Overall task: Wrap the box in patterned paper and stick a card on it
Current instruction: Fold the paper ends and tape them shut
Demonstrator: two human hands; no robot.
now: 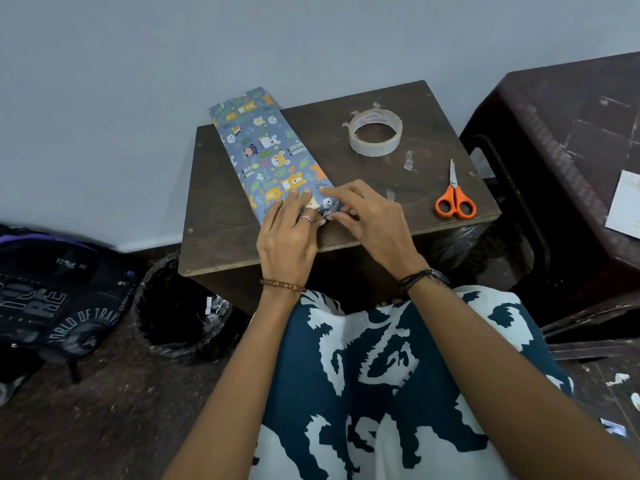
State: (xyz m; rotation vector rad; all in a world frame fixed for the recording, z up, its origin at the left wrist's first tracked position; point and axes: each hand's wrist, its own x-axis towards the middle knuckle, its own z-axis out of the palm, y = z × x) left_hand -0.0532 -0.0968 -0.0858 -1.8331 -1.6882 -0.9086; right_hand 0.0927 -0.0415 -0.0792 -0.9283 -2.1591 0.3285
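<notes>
A long box wrapped in blue animal-print paper [266, 147] lies on the small dark wooden table [398, 188], its far end past the table's back edge. Both hands are at the near end of the box. My left hand [289, 233] lies flat with its fingers pressing down on the paper. My right hand [367, 216] has its index finger stretched onto the top of the box, while its other fingers curl at the folded paper end. A pale card [625, 206] lies on the dark stand at the right edge.
A roll of clear tape [375, 132] and orange-handled scissors [454, 199] sit on the table's right half, with bits of tape stuck to the wood. A black bin [180, 310] and a dark backpack [59, 299] stand on the floor to the left.
</notes>
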